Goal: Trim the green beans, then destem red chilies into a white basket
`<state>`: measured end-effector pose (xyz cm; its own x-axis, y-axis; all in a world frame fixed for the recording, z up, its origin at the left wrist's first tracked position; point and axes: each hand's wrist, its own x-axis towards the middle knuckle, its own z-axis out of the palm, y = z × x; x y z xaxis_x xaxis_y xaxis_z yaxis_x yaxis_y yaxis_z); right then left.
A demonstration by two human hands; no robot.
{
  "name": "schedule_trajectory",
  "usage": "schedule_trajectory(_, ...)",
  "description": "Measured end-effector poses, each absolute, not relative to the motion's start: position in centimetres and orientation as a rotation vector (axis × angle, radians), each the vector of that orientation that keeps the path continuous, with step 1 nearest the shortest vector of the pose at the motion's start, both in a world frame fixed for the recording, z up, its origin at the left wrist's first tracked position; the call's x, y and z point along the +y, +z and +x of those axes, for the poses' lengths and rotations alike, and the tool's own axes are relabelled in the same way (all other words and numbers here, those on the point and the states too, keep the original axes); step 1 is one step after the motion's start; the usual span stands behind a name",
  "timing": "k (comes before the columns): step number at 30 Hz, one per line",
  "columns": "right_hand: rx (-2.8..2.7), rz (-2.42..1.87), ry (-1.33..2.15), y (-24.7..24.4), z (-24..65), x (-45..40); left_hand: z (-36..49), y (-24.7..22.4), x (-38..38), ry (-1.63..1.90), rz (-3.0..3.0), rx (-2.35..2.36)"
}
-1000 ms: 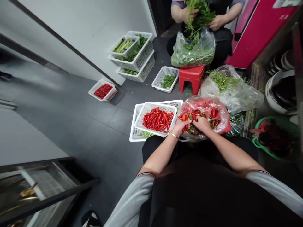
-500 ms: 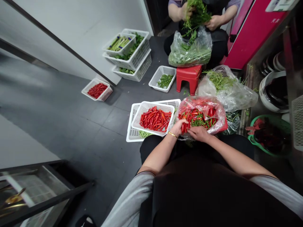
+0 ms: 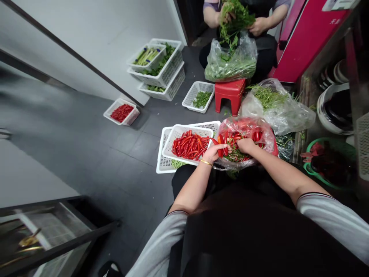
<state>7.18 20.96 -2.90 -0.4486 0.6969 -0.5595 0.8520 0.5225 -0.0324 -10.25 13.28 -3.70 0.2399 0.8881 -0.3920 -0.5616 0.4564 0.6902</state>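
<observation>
Logged remotely from the head camera. The left hand (image 3: 211,153), a thin gold bangle (image 3: 206,162) on its wrist, lies at the near edge of a thin, pink-tinted plastic bag (image 3: 248,129), its fingers curled over a few glossy red chilies (image 3: 223,144). The right hand (image 3: 246,145) reaches down into the same bag among the chilies and tangled green stems (image 3: 235,156). The hands are apart, but only just. I cannot tell whether either is closed on a chili, as the fingertips sink into the pile.

The bag sits directly ahead of the hands, its mouth spread open. Just beyond the left hand, a white plastic lattice basket (image 3: 193,130) holds a heap of long red chilies (image 3: 190,146) and sits askew on a second white lattice basket (image 3: 164,154).

My judgement on handling: fingertips suit this better than a full grasp, since the stems tangle and could drag neighbouring chilies along. The bag walls look soft, so a hand near the rim should help keep the opening spread.

Farther ahead of the hands, past a small red plastic stool (image 3: 229,94), a co-worker's hands (image 3: 258,26) hold a bunch of leafy greens (image 3: 235,19) above a clear plastic bag (image 3: 230,57).
</observation>
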Motion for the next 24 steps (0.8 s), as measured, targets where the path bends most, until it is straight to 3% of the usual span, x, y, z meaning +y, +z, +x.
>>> schedule_trajectory(9, 2.621, 1.295, -0.215, 0.1, 10.1, 20.1, -7.4, -5.5, 13.4, 1.050, 0.337, 1.041)
schedule_trajectory(16, 2.448, 1.342, -0.295, -4.0, 10.0, 17.7, -7.4, -6.6, 13.5, 1.019, 0.276, 1.212)
schedule_trajectory(19, 2.361, 1.287, -0.291, -4.1, 9.8, 17.5, -8.0, -6.3, 13.3, 1.086, 0.462, 1.312)
schedule_trajectory(24, 2.669, 1.162, -0.100, -0.1, 9.8, 18.5, -7.8, -4.8, 13.9, 1.041, 1.090, 1.211)
